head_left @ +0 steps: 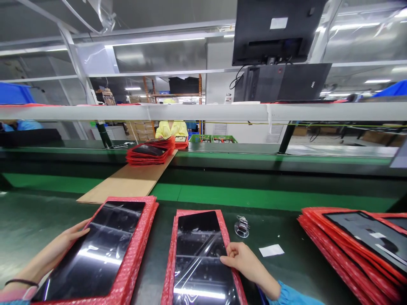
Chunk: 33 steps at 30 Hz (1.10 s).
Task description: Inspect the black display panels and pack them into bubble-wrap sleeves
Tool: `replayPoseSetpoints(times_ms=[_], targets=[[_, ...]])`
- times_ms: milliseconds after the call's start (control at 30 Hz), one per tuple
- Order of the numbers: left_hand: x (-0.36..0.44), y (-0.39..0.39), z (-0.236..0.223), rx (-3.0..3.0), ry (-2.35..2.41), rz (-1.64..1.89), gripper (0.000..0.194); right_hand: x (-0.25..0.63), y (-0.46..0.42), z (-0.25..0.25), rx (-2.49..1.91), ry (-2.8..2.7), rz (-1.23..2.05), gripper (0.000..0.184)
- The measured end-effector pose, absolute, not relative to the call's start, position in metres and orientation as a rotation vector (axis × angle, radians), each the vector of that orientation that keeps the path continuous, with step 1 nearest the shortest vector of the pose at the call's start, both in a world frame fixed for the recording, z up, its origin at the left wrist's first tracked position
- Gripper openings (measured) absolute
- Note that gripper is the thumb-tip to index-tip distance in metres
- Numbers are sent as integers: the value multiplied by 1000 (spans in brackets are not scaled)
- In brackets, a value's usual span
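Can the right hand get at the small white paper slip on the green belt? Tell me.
Probably yes. The right hand rests on the middle glossy black panel in red bubble wrap, and the white paper slip lies just beside it on bare belt, with nothing between.

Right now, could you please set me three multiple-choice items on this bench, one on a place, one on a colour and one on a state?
1. Where does the small metal clip lie?
A. on the cardboard sheet
B. on the bench between the middle panel and the right stack
C. on the overhead shelf

2. What colour is the bubble wrap around the panels?
A. red
B. blue
C. white

3. What is the right hand doing?
A. hanging free
B. gripping the clip
C. pinching the film on the middle panel

Answers: 1 B, it sits on the dark bench right of that panel. 2 A, every wrap is red. 3 C, the fingertips close on the panel's film.
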<state>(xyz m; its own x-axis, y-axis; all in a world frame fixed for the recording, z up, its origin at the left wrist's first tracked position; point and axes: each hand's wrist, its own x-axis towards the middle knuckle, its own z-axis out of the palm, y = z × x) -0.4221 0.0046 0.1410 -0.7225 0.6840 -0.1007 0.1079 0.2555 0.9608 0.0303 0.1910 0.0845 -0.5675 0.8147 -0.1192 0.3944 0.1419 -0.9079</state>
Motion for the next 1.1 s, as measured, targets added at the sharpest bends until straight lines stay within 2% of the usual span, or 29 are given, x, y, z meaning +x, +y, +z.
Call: replayPoseSetpoints(times_ms=[100, 167, 267, 400, 533, 600, 767, 900, 1100], targets=[[-437, 9, 139, 705, 1984, 1420, 31, 31, 190, 88, -1080, -1926, 1553, 34], [-442, 13, 142, 737, 2117, 1441, 25, 31, 188, 90, -1035, -1831, 1653, 36], [-429, 24, 149, 884, 2337, 1498, 34, 30, 184, 93, -981, -1673, 1789, 40], [-362, 38, 145, 1271, 2241, 1447, 44, 28, 178, 99, -966, -1496, 1980, 42], [-277, 39, 124, 1632, 1976, 1199, 23, 29, 171, 99, -982, -1342, 2084, 40], [-247, 36, 111, 1778, 1823, 1049, 19, 31, 170, 96, -978, -1256, 2090, 41], [-224, 32, 84, 1944, 1734, 853, 32, 39, 173, 92, -926, -1122, 2038, 39], [-225, 38, 83, 2112, 1700, 684, 38, 44, 174, 94, -903, -1102, 2010, 35], [-231, 38, 87, 2340, 1765, 631, 35, 64, 183, 100, -899, -1082, 1926, 46]])
